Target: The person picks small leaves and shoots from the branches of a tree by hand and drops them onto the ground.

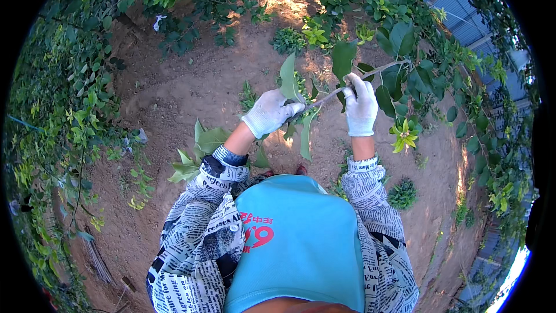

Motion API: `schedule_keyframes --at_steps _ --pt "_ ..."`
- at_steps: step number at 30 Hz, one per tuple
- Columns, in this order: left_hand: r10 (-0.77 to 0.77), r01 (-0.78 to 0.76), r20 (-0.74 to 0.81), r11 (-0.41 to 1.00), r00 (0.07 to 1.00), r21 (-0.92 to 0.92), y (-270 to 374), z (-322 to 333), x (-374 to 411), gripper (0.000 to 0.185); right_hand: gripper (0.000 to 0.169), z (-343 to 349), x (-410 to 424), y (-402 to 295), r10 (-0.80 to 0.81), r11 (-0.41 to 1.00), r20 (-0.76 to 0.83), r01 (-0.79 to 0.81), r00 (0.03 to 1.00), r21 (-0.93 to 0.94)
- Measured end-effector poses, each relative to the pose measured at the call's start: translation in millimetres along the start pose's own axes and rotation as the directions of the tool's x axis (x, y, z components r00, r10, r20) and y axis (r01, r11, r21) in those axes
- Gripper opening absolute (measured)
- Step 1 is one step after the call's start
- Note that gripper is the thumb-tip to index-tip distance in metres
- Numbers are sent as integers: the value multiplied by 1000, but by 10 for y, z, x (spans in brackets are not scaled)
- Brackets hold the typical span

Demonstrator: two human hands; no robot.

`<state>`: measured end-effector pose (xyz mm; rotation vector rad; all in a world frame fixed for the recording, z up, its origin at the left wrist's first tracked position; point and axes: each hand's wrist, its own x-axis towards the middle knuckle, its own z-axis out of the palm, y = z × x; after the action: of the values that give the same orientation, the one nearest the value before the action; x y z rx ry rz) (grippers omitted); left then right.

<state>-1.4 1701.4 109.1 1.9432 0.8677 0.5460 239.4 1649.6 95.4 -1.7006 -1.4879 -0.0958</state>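
Both of my hands wear white knit gloves with pale blue cuffs. A thin leafy branch (325,99) slants up to the right across the space before me. Near its lower end, my left hand (271,112) grips it between thumb and fingers; something dark under the fingers is too hidden to name. Farther along, my right hand (361,103) pinches the branch, its fingertips beside a large green leaf (344,58). Another broad leaf (288,76) rises above my left hand, and a long narrow-looking leaf (306,137) hangs between the hands. Paler leaves (210,140) spread below my left wrist.
Dense foliage (69,108) lines the left side, and more leafy branches (434,80) reach in from the right. Low weeds (402,193) grow from the bare brown soil (186,91). A blue corrugated metal sheet (467,17) stands behind the right-hand leaves.
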Motion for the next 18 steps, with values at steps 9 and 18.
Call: schedule_keyframes --at_steps 9,18 --pt "48 -53 -134 998 990 -40 -76 -204 -173 30 33 22 30 40 -27 1000 9 27 1000 -7" --pt "66 -59 -14 951 998 305 51 -316 -388 21 34 76 74 42 -18 1000 21 19 1000 -17"
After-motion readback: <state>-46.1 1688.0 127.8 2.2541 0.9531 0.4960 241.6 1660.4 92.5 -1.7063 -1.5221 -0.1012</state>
